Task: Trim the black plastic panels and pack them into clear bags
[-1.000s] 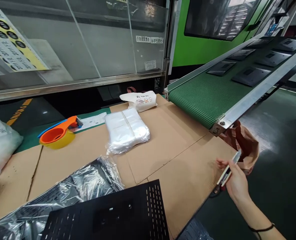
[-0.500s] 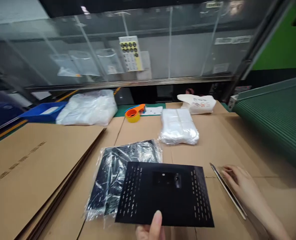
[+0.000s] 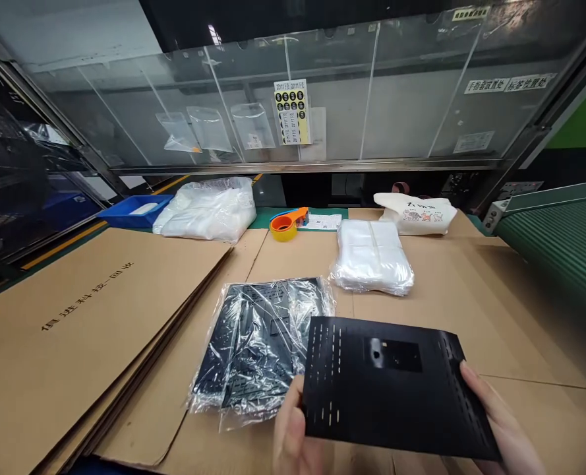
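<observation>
A flat black panel [image 3: 381, 409] with rows of slots near its two sides and a glossy dark rectangle on its face is held tilted above the cardboard. My left hand [image 3: 295, 429] grips its left edge, thumb toward me. At the opposite edge, my right hand [image 3: 498, 415] holds the panel with its fingers partly hidden behind it. Just left of the panel, black flat pieces in a clear plastic bag [image 3: 258, 343] lie on the cardboard surface, partly covered by the panel.
Stacked cardboard sheets [image 3: 99, 330] lie at left. Toward the back are a bundle of clear bags [image 3: 372, 257], an orange tape dispenser [image 3: 287, 224], a plastic sack [image 3: 208, 208], a blue tray [image 3: 129, 210] and a white cloth pouch [image 3: 418, 214]. A green ribbed surface [image 3: 564, 231] borders the right.
The panel has shifted right across the view. My right hand has come from beside a thin strip onto the panel's right edge; that strip no longer shows. My left hand has moved to the left edge.
</observation>
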Demonstrator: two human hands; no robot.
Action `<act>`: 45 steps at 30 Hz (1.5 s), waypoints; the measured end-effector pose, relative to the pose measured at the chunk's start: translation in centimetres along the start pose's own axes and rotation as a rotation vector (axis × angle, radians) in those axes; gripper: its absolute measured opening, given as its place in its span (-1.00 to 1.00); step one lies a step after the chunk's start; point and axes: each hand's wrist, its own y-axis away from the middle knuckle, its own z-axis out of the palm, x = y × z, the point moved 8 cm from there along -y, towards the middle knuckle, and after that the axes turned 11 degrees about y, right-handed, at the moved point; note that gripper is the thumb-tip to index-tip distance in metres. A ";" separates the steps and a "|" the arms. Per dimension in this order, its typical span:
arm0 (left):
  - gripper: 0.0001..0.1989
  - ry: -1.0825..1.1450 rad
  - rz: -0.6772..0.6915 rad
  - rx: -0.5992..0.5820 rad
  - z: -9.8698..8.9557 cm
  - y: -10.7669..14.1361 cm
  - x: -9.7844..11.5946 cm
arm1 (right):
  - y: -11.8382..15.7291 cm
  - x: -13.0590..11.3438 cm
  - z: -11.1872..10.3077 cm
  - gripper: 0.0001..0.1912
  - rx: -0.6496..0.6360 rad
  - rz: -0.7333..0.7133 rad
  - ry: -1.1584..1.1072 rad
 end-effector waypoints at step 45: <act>-0.53 -0.520 0.292 -0.231 7.1 -1.3 5.4 | 7.6 -5.6 4.9 -0.16 0.194 -1.271 0.859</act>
